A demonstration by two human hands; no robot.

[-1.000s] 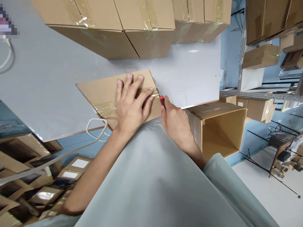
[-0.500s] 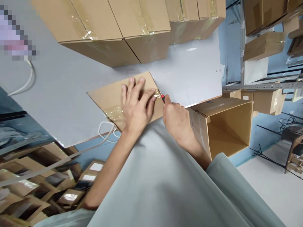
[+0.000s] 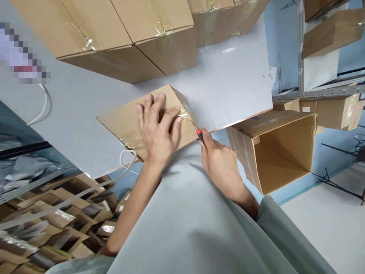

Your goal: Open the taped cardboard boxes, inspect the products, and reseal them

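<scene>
A taped cardboard box (image 3: 173,99) lies near the table's front edge, right against my body. My left hand (image 3: 157,131) rests flat on its top with the fingers spread, pressing on the cardboard. In my right hand (image 3: 221,163) is a small screwdriver (image 3: 200,135) with a red and black handle. Its thin metal shaft touches the box's right-hand edge, near the front corner. Clear tape (image 3: 182,111) crosses that edge, a little farther back than the tip. More tape shines on the box's left side.
Several sealed boxes (image 3: 159,49) stand in a row at the back of the white table (image 3: 228,87). An open carton (image 3: 285,152) is at right, below table height. A white cable (image 3: 128,152) hangs at the front edge. Many cartons (image 3: 57,217) fill the lower left.
My right hand has drawn the screwdriver toward me along the box's right edge, down to the front corner. My left hand stays on the box. The whole view has shifted slightly.
</scene>
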